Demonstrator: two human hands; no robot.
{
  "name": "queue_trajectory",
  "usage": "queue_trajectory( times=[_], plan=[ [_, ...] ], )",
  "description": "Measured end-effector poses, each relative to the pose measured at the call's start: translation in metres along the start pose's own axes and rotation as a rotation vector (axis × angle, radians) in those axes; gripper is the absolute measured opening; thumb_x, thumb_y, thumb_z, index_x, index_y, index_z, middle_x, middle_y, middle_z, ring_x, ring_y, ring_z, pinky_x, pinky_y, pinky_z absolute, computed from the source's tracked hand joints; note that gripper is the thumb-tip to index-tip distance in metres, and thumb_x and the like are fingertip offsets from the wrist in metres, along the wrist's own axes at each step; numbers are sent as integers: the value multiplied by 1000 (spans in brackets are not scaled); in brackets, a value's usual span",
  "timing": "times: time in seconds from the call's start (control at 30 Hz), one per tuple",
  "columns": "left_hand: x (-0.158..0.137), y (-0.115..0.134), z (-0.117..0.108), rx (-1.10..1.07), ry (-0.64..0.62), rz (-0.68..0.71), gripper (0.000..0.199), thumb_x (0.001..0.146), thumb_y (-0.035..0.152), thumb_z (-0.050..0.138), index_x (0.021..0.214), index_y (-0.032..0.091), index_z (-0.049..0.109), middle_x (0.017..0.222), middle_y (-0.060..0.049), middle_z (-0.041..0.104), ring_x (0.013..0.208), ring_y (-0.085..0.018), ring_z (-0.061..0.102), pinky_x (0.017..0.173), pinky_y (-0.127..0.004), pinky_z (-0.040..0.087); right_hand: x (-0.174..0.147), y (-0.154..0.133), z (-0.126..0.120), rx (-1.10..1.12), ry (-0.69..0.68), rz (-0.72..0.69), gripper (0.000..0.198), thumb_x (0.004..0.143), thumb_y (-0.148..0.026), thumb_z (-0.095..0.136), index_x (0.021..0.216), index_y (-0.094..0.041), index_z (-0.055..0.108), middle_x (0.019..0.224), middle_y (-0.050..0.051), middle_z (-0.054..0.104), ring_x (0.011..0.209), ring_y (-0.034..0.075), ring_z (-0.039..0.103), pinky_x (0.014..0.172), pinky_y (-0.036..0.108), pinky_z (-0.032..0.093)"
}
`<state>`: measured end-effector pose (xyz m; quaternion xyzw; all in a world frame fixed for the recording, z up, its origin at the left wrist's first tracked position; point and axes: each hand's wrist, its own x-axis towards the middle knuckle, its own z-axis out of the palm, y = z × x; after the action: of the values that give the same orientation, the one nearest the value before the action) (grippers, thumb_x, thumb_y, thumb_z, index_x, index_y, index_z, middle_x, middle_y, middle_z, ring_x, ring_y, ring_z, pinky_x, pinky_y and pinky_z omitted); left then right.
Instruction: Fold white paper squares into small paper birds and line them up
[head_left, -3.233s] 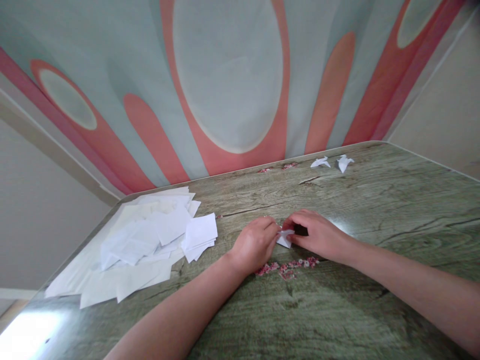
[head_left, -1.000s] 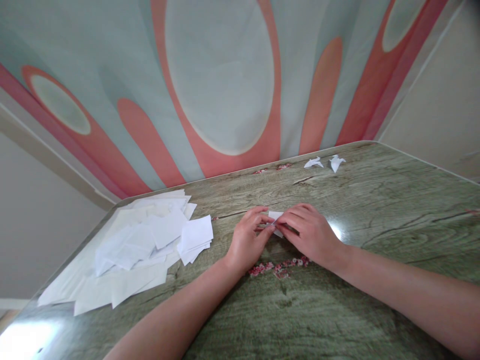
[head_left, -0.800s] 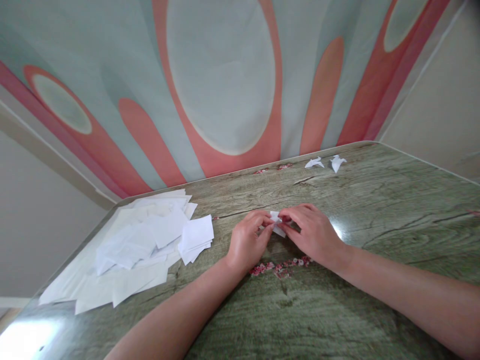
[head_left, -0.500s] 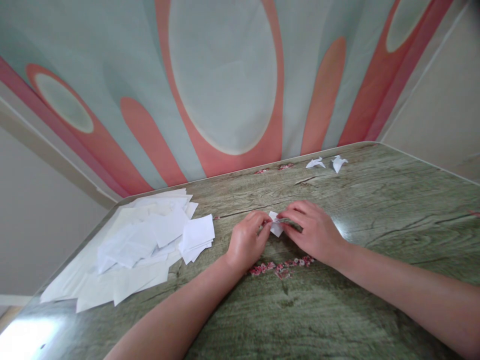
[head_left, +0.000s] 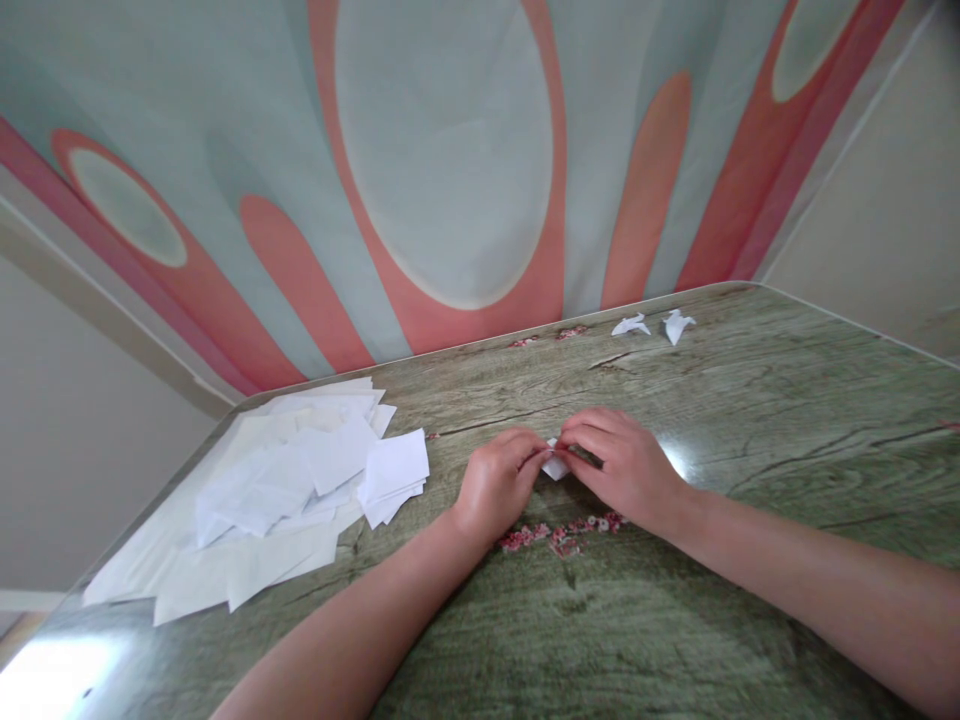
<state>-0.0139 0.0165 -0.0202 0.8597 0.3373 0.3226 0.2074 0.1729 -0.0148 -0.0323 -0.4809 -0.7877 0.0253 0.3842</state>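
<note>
At worktop [head_left: 810,400], paper [head_left: 555,468] pinched from opposite sides by left hand [head_left: 496,482] and right hand [head_left: 624,458], likely for steadiness; shape partly hidden. Pile [head_left: 262,490] left of hands, apparently kept within reach, clear of handling.

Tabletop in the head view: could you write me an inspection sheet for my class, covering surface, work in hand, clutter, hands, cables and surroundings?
Surface: wood-grain tabletop with a pink flower print; glare at lower left.
Work in hand: small white paper, partly hidden, so its folds cannot be read.
Clutter: spread of loose sheets on the left, with a stack of squares at its right side; two folded paper figures near the far edge.
Hands: left hand and right hand meet at the paper, both pinching it.
Cables: nothing seen.
Surroundings: patterned backdrop beyond the far edge.
</note>
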Motion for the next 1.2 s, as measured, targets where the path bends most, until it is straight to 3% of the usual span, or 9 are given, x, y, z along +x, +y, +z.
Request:
queue_trajectory(
  times=[0.13, 0.27, 0.4, 0.57, 0.73, 0.97, 1.2],
  plan=[
    [3, -4, 0, -163, 73, -226, 16, 85, 30, 59, 81, 18, 69, 79, -3, 69, 74, -16, 63, 70, -27, 49, 2, 0, -3, 175, 66, 99, 10, 88, -25, 57, 92, -21, 65, 95, 5, 66, 92, 20, 60, 85, 36, 46],
    [4, -10, 0, -438, 26, -440, 24, 81, 38, 62, 83, 15, 67, 73, -2, 68, 64, -13, 61, 60, -23, 47, 4, 3, -7, 325, 25, 193, 15, 89, -21, 53, 95, -23, 66, 96, 4, 66, 92, 18, 61, 84, 33, 48],
    [4, -7, 1, -446, -9, -416, 20, 81, 34, 63, 84, 15, 67, 75, -2, 68, 66, -13, 60, 62, -22, 46, 4, 4, -6, 345, 15, 197, 12, 85, -19, 58, 90, -22, 67, 93, 3, 66, 90, 18, 61, 82, 33, 48],
    [3, 1, -3, -246, -52, -282, 15, 82, 29, 61, 80, 18, 71, 76, -1, 69, 71, -14, 61, 68, -24, 45, 3, 3, -4, 344, 9, 178, 10, 85, -18, 58, 85, -21, 67, 88, 3, 66, 86, 18, 61, 79, 32, 48],
    [5, -1, -5, -171, 58, -382, 16, 80, 31, 63, 76, 17, 70, 72, 0, 68, 61, -11, 55, 59, -22, 41, 5, 0, -8, 298, 104, 186, 10, 89, -23, 53, 90, -21, 63, 90, 4, 65, 89, 18, 60, 82, 34, 47],
    [5, -3, -1, -314, 148, -467, 16, 79, 30, 63, 74, 15, 61, 67, 1, 61, 59, -10, 52, 57, -21, 40, 3, -2, -6, 122, 16, -13, 21, 80, -36, 67, 94, -20, 65, 97, 7, 66, 98, 23, 57, 88, 41, 44],
    [6, 5, 4, -553, 96, -485, 14, 79, 26, 62, 78, 16, 52, 66, 3, 57, 58, -11, 58, 56, -21, 43, 2, 0, -2, 116, 6, 59, 11, 83, -29, 63, 81, -20, 67, 87, 5, 67, 88, 20, 58, 82, 37, 42]
  ],
)
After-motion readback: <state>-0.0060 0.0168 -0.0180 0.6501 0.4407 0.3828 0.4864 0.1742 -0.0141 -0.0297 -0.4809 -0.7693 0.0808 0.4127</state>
